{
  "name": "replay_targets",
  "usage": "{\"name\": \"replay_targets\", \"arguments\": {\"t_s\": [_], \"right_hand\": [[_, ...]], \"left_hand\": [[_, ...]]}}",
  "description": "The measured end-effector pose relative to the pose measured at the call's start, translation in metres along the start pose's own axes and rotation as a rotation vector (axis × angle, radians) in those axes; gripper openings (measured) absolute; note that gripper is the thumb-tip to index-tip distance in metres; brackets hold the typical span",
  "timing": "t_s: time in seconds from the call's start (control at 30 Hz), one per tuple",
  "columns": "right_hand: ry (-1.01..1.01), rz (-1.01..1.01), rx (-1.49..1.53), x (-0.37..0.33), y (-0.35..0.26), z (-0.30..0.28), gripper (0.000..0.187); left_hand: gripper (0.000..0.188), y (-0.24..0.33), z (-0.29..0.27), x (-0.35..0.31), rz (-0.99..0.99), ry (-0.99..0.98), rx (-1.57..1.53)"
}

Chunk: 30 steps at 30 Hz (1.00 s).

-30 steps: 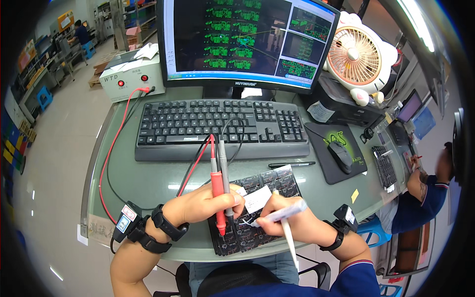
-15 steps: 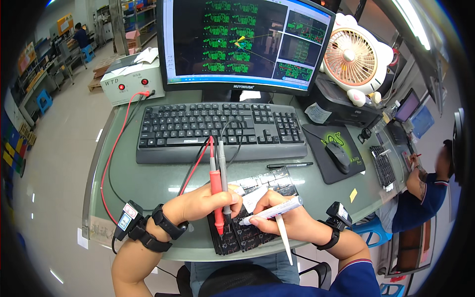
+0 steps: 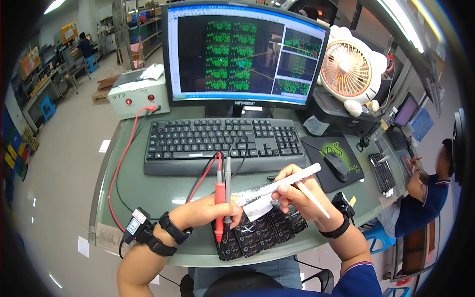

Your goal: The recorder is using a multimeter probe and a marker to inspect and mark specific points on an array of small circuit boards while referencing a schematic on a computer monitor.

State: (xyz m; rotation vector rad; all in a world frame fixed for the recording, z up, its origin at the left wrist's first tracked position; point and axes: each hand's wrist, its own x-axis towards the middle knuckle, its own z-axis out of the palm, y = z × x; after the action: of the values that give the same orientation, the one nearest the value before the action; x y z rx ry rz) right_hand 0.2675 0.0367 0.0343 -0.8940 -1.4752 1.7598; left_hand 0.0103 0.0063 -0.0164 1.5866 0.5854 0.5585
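Note:
My left hand (image 3: 210, 210) is closed around a red test probe (image 3: 219, 213) and a grey-black test probe (image 3: 227, 193), both upright with tips down over the near left part of a black circuit board panel (image 3: 269, 232). In my right hand (image 3: 297, 193) are a white marker pen (image 3: 292, 179) and a thin cream-white stick (image 3: 314, 200) that pokes out below it. The marker lies slanted above the panel, its left end close to my left fingers. A white cross mark (image 3: 247, 229) shows on the panel. A white paper slip (image 3: 258, 211) lies over its far part.
Behind the panel are a black keyboard (image 3: 222, 143) and a monitor (image 3: 227, 54). A white box (image 3: 138, 94) feeds the probe leads at left. A mouse (image 3: 336, 166) on its mat, a printer (image 3: 341, 116) and a fan (image 3: 346, 67) stand right. A co-worker (image 3: 430, 183) sits far right.
My right hand has lifted the marker off the panel, up and to the right, and turned it. The white cross is now uncovered. My left hand still holds both probes.

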Motion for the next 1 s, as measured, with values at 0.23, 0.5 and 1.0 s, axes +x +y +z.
{"name": "replay_targets", "arguments": {"t_s": [0.23,0.5,1.0], "right_hand": [[-0.008,0.1,-0.028,0.014,0.007,0.006,0.021],[-0.053,0.086,-0.04,0.016,0.014,0.008,0.024],[0.01,0.164,-0.429,0.022,-0.001,0.019,0.013]], "left_hand": [[0.04,-0.004,0.001,-0.003,0.04,0.013,-0.111],[0.039,-0.014,0.012,0.006,0.1,0.047,-0.111],[0.036,-0.032,0.015,0.025,0.147,0.312,-0.133]]}}
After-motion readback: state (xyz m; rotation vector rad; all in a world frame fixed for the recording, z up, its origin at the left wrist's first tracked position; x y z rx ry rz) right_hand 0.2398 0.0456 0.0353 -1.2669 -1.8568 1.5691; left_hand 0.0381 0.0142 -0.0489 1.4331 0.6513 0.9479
